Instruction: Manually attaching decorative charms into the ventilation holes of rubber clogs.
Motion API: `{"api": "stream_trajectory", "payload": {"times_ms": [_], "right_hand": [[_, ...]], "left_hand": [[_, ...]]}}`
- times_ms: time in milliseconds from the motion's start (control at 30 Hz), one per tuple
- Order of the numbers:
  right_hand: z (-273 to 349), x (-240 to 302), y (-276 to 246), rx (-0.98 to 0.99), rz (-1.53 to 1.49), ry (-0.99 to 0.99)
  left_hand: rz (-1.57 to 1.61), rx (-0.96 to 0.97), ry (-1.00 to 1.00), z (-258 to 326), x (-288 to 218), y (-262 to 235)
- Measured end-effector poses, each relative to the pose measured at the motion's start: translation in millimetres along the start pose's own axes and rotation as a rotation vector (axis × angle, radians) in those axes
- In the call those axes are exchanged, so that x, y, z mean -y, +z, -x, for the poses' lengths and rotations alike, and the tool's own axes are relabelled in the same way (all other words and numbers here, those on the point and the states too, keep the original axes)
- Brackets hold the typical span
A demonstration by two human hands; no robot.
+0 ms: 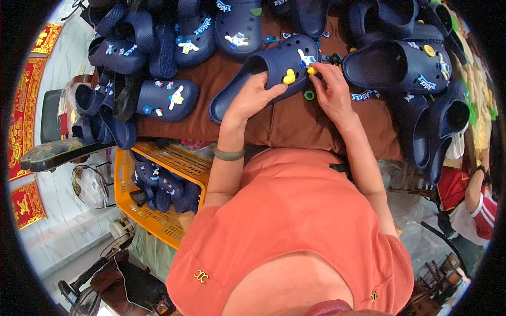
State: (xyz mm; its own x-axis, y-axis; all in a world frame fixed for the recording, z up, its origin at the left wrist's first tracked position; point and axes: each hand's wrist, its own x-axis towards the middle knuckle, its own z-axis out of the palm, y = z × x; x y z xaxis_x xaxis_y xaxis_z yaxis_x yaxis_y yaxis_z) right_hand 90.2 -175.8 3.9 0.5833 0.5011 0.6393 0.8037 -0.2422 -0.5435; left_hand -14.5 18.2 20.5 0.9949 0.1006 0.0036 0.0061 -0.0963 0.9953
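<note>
A navy clog with round holes lies tilted in front of me on the brown cloth. My left hand grips its side, fingers inside the foot opening and thumb outside. A yellow heart charm and a white figure charm sit on its upper. With fingertips pinched, my right hand holds a small yellow charm against the clog, just below the white figure. A green ring charm lies on the cloth between my hands. Beside my right wrist is a blue lettered charm.
Several decorated navy clogs are heaped at the left, and more clogs lie at the right. Loose charms are scattered beyond the held clog. An orange crate with clogs stands below the brown-covered table. Another person's arm shows far right.
</note>
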Motion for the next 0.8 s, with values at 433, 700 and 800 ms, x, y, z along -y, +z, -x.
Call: {"api": "stream_trajectory", "payload": {"times_ms": [433,700,800], "right_hand": [[-13.5,-9.5,-25.3,-0.013,-0.126,0.221],[-36.6,-20.2,-18.2,0.188,0.29,0.005],[-33.8,-19.6,-16.6,0.121,0.258,-0.058]], "left_hand": [[-0.063,0.22,-0.127,10.7,-8.3,-8.8],[0.062,0.287,-0.181,8.3,-5.9,-9.1],[0.035,0.309,-0.221,6.4,-0.8,-12.9]]}}
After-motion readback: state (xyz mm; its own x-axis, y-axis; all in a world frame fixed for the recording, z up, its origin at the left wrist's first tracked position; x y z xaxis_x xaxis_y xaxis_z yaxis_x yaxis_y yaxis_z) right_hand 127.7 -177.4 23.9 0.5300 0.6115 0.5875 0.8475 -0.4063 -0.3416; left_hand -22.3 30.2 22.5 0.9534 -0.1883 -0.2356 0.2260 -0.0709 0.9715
